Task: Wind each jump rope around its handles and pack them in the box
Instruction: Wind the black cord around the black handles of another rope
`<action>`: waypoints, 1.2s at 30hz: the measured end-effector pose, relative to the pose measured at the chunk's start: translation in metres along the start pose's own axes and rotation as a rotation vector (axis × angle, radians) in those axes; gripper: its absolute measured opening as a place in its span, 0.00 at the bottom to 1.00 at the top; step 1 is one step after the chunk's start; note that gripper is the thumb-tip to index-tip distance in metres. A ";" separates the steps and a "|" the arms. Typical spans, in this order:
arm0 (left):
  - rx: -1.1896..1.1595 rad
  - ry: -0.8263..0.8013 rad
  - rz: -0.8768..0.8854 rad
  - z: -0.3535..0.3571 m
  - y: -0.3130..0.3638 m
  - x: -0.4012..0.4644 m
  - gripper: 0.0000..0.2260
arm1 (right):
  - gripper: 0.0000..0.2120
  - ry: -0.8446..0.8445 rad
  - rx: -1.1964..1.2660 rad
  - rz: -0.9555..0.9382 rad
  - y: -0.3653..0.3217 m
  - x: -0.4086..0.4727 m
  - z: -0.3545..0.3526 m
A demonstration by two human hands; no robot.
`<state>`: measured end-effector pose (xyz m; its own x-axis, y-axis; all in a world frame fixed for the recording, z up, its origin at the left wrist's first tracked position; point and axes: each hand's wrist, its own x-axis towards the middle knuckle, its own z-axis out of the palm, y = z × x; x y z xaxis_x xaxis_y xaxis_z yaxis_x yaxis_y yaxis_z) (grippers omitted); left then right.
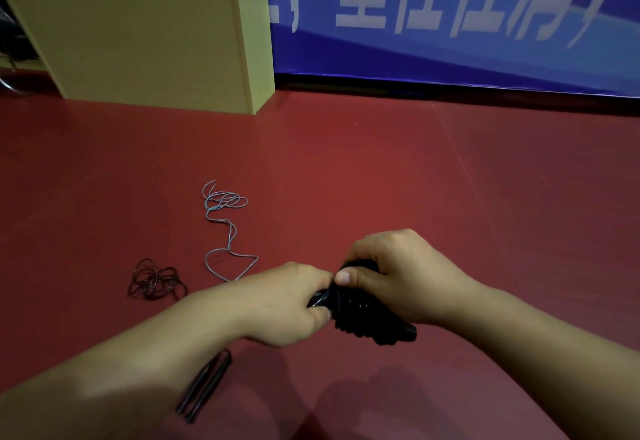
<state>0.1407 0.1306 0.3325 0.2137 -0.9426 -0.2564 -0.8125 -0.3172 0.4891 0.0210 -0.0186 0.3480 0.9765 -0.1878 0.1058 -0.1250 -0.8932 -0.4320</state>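
Head view, looking forward and down. A red floor (381, 169) fills most of the field, and its far edge meets a blue banner (450, 17) printed with large white characters. At upper left a tall pale-yellow box (138, 34) stands on the floor against the banner, well apart from the hands; its top lies at the frame edge, so whether it is open cannot be told. Both bare forearms enter from the bottom corners and converge just right of centre. The right hand (401, 273) is curled over the upper end of a black wound jump rope bundle (367, 315), thumb laid across its near face, with the lower end of the bundle projecting below the wrist. The left hand (287, 304) is closed on the left end of the same bundle, where it appears to pinch a glossy strand of cord; the detail is blurred. The two hands touch at the thumbs. To the left on the floor lies a loose grey-blue jump rope cord (225, 228), coiled at its far end and trailing toward the left hand. Further left lies a small tangle of dark cord (156, 280). Below the left forearm, a pair of slim dark handles (204, 387) lies side by side on the floor.
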 end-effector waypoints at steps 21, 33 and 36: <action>-0.734 -0.174 0.223 -0.010 0.021 -0.013 0.11 | 0.09 -0.346 0.990 0.266 0.034 -0.005 -0.035; -1.046 0.182 0.138 -0.012 0.020 -0.004 0.12 | 0.13 -0.155 0.873 0.391 0.004 -0.001 -0.014; -1.003 0.273 0.056 -0.011 0.021 -0.001 0.08 | 0.10 -0.156 0.781 0.313 -0.004 -0.002 -0.009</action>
<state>0.1298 0.1241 0.3524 0.4071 -0.9102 -0.0758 -0.0280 -0.0953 0.9951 0.0183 -0.0188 0.3578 0.9372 -0.2695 -0.2212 -0.2923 -0.2613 -0.9199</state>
